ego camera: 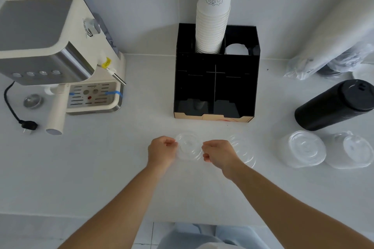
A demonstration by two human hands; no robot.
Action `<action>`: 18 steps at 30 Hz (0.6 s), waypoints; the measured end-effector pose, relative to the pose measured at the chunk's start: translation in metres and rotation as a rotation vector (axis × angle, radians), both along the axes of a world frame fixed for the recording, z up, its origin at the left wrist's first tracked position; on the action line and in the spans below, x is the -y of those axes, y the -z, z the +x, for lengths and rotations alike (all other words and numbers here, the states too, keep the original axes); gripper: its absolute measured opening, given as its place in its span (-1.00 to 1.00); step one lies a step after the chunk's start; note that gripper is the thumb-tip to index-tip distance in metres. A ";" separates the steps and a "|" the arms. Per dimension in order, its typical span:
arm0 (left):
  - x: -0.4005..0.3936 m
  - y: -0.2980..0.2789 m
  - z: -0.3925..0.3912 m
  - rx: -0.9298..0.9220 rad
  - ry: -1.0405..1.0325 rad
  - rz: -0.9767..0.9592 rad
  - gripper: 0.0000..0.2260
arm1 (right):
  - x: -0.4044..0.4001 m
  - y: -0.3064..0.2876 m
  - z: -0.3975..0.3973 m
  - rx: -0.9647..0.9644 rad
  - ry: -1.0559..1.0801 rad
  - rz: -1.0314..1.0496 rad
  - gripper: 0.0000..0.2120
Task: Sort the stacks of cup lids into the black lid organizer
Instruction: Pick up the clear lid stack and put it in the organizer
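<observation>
Both hands are down on the white counter (101,168) now, working 1 clear lid stack (189,148) right in front of the organizer (216,87). The left hand (162,150) has its fingers curled in, pinching the stack's left rim; the right hand (219,152) mirrors it, fingers bent and nipping the right rim. So the stack sits between the 2 hands, near the organizer's open front but not in it. Just right of the right hand, partly under the wrist, lies a second clear stack (243,152), flat on the counter. Further right, 2 more clear stacks: one (303,148) tipped on its side, and another (353,150) just beside it near the frame edge. Behind those lies a black lid stack (332,105), on its side, well apart from the hands. The organizer stands upright against the wall, its front compartments dark; I cannot tell what is in them. At the back, a tall cup stack (213,16) rises from the left rear slot, and something white and round shows in the right rear slot. Off to the left stands a coffee machine (54,46), with a plug (29,126) lying on the counter before it. Crumpled plastic wrap (315,66) sits at the far right.
</observation>
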State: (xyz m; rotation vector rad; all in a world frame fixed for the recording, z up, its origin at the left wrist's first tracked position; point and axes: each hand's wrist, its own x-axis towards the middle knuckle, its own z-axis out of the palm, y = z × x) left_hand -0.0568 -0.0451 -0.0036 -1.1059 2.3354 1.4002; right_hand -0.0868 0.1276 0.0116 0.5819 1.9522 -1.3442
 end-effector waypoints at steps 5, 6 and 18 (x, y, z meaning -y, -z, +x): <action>0.001 0.003 -0.006 0.019 0.025 -0.029 -0.88 | 0.002 0.002 0.001 -0.033 -0.067 0.040 -0.84; 0.001 0.002 -0.007 0.022 0.029 -0.036 -0.87 | 0.002 0.004 0.001 -0.025 -0.066 0.043 -0.86; 0.005 0.003 -0.012 0.066 0.075 -0.020 -0.83 | 0.009 0.006 0.005 0.034 0.022 -0.028 -0.76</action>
